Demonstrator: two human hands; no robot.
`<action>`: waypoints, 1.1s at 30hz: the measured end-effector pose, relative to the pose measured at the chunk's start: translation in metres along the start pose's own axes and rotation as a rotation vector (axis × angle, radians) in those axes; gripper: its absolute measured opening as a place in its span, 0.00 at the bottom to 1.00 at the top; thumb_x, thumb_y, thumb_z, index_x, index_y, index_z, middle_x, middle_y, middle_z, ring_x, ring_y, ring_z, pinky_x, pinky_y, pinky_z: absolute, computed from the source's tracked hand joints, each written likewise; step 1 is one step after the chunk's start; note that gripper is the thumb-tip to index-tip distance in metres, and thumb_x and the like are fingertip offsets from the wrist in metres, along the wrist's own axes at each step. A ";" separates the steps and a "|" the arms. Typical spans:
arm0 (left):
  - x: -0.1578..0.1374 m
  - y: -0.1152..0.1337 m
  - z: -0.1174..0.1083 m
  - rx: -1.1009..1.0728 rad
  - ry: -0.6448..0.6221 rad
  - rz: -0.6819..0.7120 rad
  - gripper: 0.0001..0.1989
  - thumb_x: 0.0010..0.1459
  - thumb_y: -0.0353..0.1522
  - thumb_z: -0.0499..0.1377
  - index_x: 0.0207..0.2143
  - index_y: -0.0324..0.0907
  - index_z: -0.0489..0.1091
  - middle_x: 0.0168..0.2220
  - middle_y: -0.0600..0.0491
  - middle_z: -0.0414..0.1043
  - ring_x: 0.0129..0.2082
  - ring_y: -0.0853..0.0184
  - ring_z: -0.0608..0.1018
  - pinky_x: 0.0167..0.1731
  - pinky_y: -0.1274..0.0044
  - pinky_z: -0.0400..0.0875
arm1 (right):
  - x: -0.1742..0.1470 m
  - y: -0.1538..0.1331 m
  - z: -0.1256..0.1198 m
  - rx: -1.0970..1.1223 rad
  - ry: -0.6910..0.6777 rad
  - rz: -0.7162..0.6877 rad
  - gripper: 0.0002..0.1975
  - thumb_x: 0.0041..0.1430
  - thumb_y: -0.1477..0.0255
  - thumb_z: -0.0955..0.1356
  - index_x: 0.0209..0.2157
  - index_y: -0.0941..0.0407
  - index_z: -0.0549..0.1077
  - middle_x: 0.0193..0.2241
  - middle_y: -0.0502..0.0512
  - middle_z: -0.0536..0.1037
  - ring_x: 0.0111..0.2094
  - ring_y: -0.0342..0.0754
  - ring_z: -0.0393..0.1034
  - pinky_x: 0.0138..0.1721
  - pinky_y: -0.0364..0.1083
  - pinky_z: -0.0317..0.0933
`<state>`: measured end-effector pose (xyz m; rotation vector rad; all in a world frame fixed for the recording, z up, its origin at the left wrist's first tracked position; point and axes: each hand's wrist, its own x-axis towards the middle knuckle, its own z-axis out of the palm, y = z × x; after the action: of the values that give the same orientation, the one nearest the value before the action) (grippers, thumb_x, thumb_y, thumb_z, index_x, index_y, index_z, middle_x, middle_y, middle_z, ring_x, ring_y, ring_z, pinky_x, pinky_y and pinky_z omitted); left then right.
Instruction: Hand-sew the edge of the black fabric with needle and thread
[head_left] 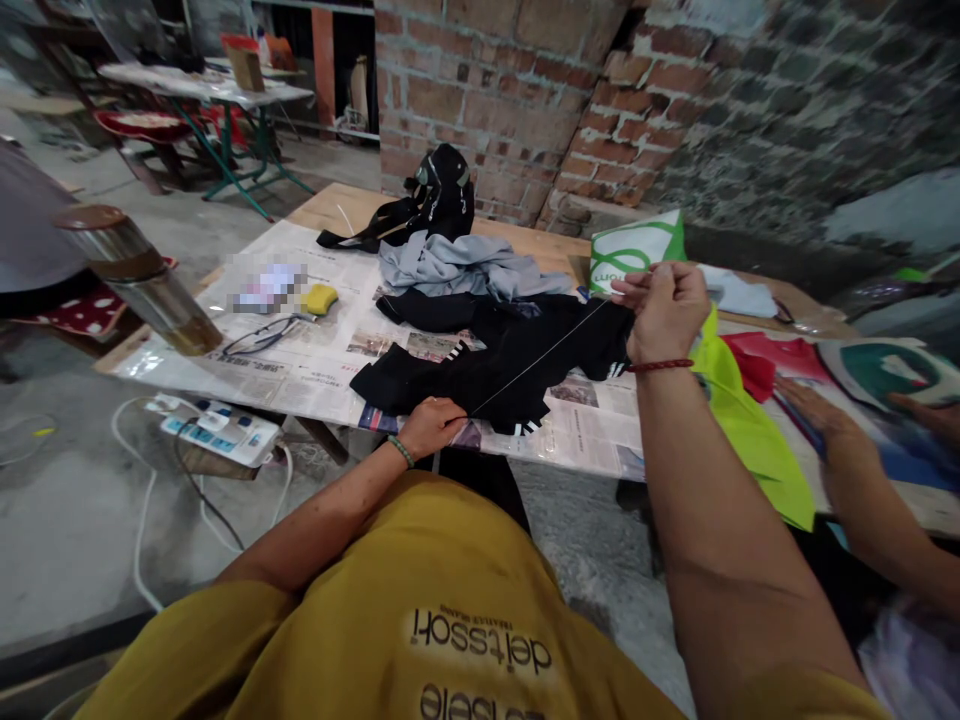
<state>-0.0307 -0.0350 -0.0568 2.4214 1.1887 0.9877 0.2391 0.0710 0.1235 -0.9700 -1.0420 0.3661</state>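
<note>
A black garment (pixel 487 375) with white-striped edges lies spread over newspaper on the table in front of me. My left hand (pixel 433 425) is closed on its near edge, fingers pressed to the cloth. Raised above the right side of the garment, my right hand (pixel 667 305) pinches the end of a thin pale thread (pixel 536 357). The thread runs taut and slanting from these fingers down to the cloth beside my left hand. Whether a needle is in the pinch is too small to see. Behind the black garment a grey cloth (pixel 469 265) lies crumpled.
A black bag (pixel 446 190) sits at the back. Left on the table are a steel flask (pixel 150 285), eyeglasses (pixel 262 335) and a yellow sponge (pixel 320 299). A power strip (pixel 225 432) hangs by the left edge. At right, a co-worker's hands work near an iron (pixel 889 372) and neon-yellow cloth (pixel 739 430).
</note>
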 end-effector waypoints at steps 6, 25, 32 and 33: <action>0.000 0.001 -0.002 0.003 -0.002 0.007 0.07 0.57 0.30 0.56 0.32 0.40 0.74 0.30 0.51 0.74 0.33 0.69 0.75 0.37 0.76 0.65 | 0.000 0.005 0.001 -0.006 0.028 -0.031 0.04 0.57 0.73 0.60 0.32 0.58 0.64 0.22 0.50 0.73 0.21 0.43 0.72 0.22 0.42 0.63; -0.002 0.000 0.002 0.052 -0.004 0.026 0.07 0.56 0.31 0.56 0.35 0.41 0.73 0.31 0.52 0.74 0.34 0.68 0.74 0.37 0.75 0.62 | -0.165 0.091 0.014 -0.074 -0.332 0.442 0.12 0.53 0.61 0.64 0.31 0.57 0.67 0.24 0.48 0.74 0.24 0.42 0.73 0.22 0.38 0.64; -0.002 0.008 -0.001 0.254 0.006 0.057 0.11 0.60 0.32 0.51 0.34 0.43 0.74 0.30 0.50 0.72 0.34 0.66 0.70 0.39 0.70 0.57 | -0.142 0.123 -0.011 -0.076 -0.148 0.472 0.10 0.54 0.64 0.63 0.31 0.57 0.66 0.21 0.46 0.72 0.19 0.40 0.71 0.17 0.37 0.59; -0.002 0.009 -0.002 0.279 0.018 0.056 0.11 0.60 0.32 0.51 0.33 0.43 0.74 0.30 0.50 0.71 0.33 0.66 0.69 0.39 0.70 0.57 | -0.141 0.124 -0.011 -0.080 -0.145 0.472 0.10 0.53 0.64 0.63 0.31 0.57 0.66 0.21 0.46 0.72 0.19 0.40 0.71 0.17 0.36 0.59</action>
<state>-0.0275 -0.0427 -0.0518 2.6767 1.3523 0.9130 0.2010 0.0399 -0.0578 -1.2774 -0.9553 0.7973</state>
